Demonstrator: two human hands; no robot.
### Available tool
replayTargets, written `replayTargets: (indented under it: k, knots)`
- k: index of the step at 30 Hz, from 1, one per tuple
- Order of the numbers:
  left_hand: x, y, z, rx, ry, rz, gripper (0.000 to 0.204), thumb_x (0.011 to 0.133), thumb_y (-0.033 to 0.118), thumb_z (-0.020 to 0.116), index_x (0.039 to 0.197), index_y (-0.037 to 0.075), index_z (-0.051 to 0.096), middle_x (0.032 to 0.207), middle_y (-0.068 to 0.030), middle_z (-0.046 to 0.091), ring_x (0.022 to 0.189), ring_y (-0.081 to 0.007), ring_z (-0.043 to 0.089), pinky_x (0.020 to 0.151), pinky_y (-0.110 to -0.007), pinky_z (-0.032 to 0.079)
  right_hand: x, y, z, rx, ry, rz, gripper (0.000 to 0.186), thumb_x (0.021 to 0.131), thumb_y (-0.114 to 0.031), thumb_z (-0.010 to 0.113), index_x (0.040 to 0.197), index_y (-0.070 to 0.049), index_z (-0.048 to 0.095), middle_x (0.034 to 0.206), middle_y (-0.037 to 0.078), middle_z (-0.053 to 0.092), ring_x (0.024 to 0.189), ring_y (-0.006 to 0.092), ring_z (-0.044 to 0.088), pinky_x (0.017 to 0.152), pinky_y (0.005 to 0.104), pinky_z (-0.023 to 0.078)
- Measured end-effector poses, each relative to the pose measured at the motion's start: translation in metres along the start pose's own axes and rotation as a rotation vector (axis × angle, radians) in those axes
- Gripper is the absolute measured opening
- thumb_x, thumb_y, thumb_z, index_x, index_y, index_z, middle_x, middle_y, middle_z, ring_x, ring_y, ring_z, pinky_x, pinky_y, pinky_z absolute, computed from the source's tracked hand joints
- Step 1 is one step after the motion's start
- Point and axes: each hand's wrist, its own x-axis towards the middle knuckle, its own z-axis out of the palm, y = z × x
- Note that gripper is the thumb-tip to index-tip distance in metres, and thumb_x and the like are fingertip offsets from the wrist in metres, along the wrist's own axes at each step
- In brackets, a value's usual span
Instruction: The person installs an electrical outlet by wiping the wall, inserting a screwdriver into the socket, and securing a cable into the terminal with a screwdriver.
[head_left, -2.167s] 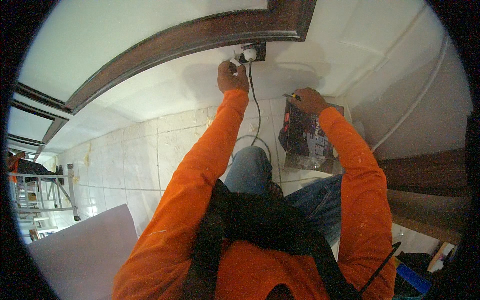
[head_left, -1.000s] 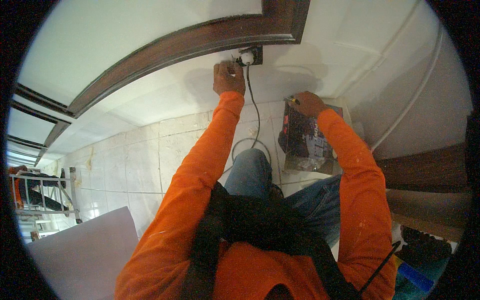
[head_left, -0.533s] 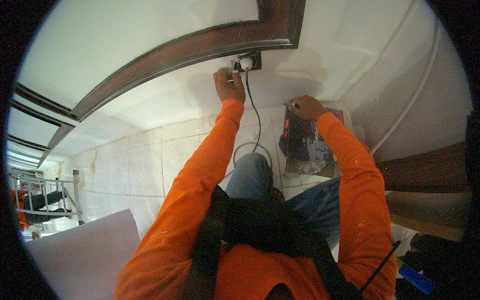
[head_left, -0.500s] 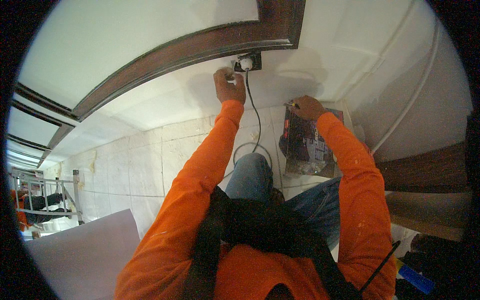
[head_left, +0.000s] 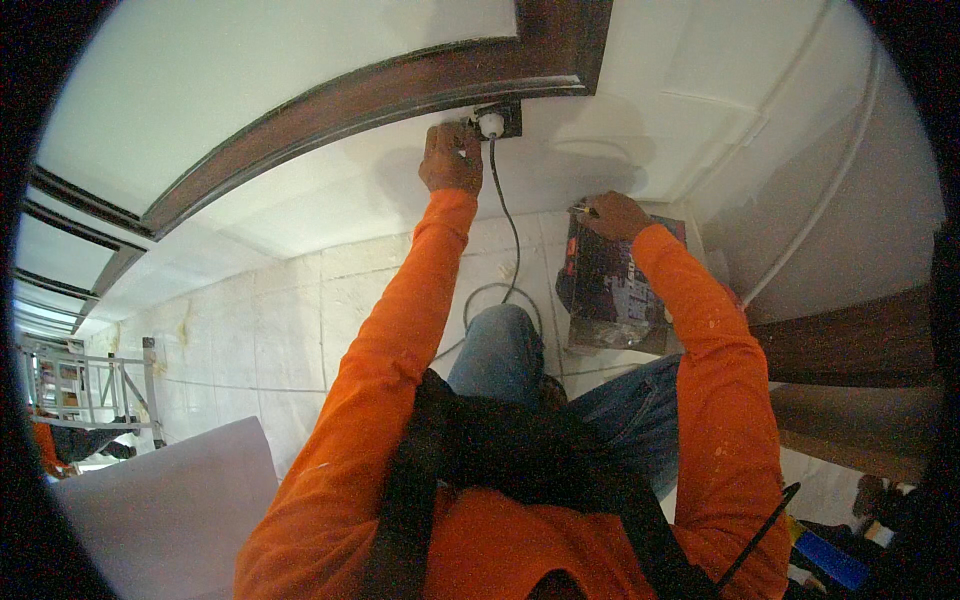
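My left hand [head_left: 452, 160] is up at the wall with its fingers closed, right beside a dark wall socket [head_left: 512, 118]. What the fingers hold is mostly hidden; only a small whitish bit shows between them. A round white plug [head_left: 491, 125] sits in the socket, and its grey cable [head_left: 512, 215] hangs down to the floor. Off to the right, my right hand [head_left: 620, 216] is closed around a small tool with a yellow part [head_left: 587, 210], too small to name. It is over the top edge of a dark printed box [head_left: 622, 290].
A dark wood frame [head_left: 330, 140] runs along the wall above the socket. The cable loops on the pale tiled floor [head_left: 290, 310] by my knee. A grey board [head_left: 190, 510] is at lower left. Beyond it are a metal ladder [head_left: 100, 390] and another person's dark-clothed legs [head_left: 90, 440].
My left hand has moved up and slightly left, its fingers now against the socket's left side. The right hand stays over the box. The other person's legs have shifted by the ladder.
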Motion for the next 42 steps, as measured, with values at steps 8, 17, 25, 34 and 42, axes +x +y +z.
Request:
replayTargets:
  k: [8, 17, 25, 34, 42]
  knots:
    - [0.004, 0.013, -0.002, 0.056, -0.024, -0.15, 0.011, 0.076, 0.016, 0.06, 0.079, 0.011, 0.05, 0.081, -0.0074, 0.054, 0.072, -0.0309, 0.056, 0.061, -0.043, 0.046, -0.001, 0.0, -0.005, -0.025, -0.075, 0.042, 0.043, 0.084, -0.041, 0.049, 0.101, -0.002, 0.058, 0.094, 0.022, 0.061, 0.09, 0.0387, 0.057, 0.08, 0.0484, 0.045]
    - [0.01, 0.025, -0.011, -0.2, 0.004, -0.146, 0.019, 0.077, 0.02, 0.063, 0.083, 0.008, 0.05, 0.081, -0.008, 0.054, 0.07, -0.0273, 0.056, 0.061, -0.039, 0.046, -0.003, 0.0, 0.001, -0.009, 0.093, 0.035, 0.039, 0.078, -0.042, 0.053, 0.084, -0.005, 0.063, 0.084, 0.02, 0.062, 0.08, 0.0386, 0.059, 0.074, 0.0488, 0.046]
    - [0.026, 0.01, -0.015, 0.024, -0.019, -0.022, 0.015, 0.077, 0.025, 0.065, 0.08, 0.012, 0.057, 0.078, -0.0043, 0.059, 0.069, -0.0248, 0.059, 0.059, -0.037, 0.047, 0.001, -0.002, -0.005, -0.051, 0.018, -0.004, 0.038, 0.083, -0.04, 0.05, 0.1, -0.007, 0.06, 0.091, 0.018, 0.063, 0.087, 0.0382, 0.059, 0.077, 0.0487, 0.045]
    - [0.024, 0.017, -0.007, 0.004, 0.056, -0.095, 0.014, 0.078, 0.023, 0.06, 0.082, 0.01, 0.057, 0.086, -0.0094, 0.059, 0.078, -0.0299, 0.059, 0.066, -0.039, 0.047, 0.003, -0.003, -0.012, 0.036, -0.023, -0.041, 0.035, 0.081, -0.037, 0.052, 0.092, -0.005, 0.06, 0.089, 0.019, 0.062, 0.084, 0.0385, 0.059, 0.075, 0.0477, 0.046]
    - [0.019, 0.014, -0.013, -0.285, 0.051, -0.093, 0.021, 0.076, 0.022, 0.066, 0.085, 0.006, 0.055, 0.086, -0.0101, 0.058, 0.077, -0.0275, 0.059, 0.068, -0.036, 0.048, 0.006, -0.008, -0.019, -0.018, -0.093, 0.028, 0.038, 0.083, -0.039, 0.051, 0.099, -0.005, 0.06, 0.092, 0.018, 0.062, 0.088, 0.037, 0.059, 0.079, 0.0474, 0.045]
